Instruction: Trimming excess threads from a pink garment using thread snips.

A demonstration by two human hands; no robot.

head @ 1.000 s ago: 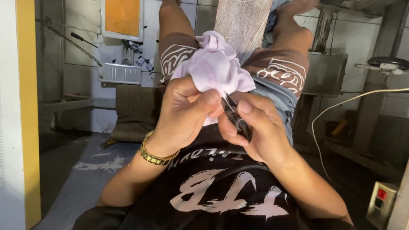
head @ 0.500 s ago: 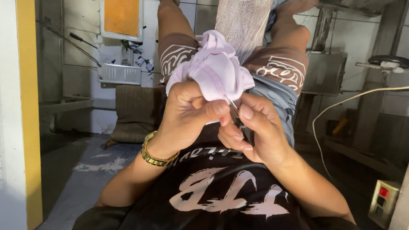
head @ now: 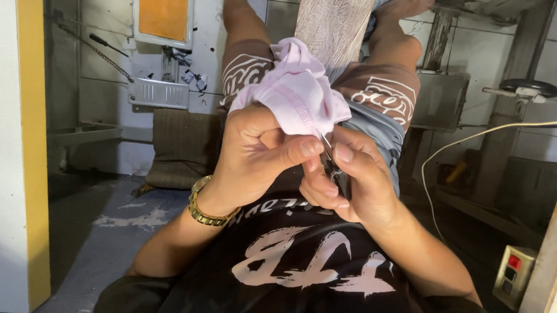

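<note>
At the frame's centre the left hand [head: 253, 152] bunches a pale pink cloth [head: 295, 90] in closed fingers while the right hand [head: 354, 180] pinches small dark thread snips [head: 332, 166] at its edge, seemingly trimming; precise tip placement matters.

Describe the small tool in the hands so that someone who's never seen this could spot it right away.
Start at the bunched pale pink cloth at the middle of the view, gripped from below by the left hand. Just right of it, the right hand pinches a small dark tool whose thin metal tip meets the cloth's edge. It is the only dark, hard item between the hands.
</note>
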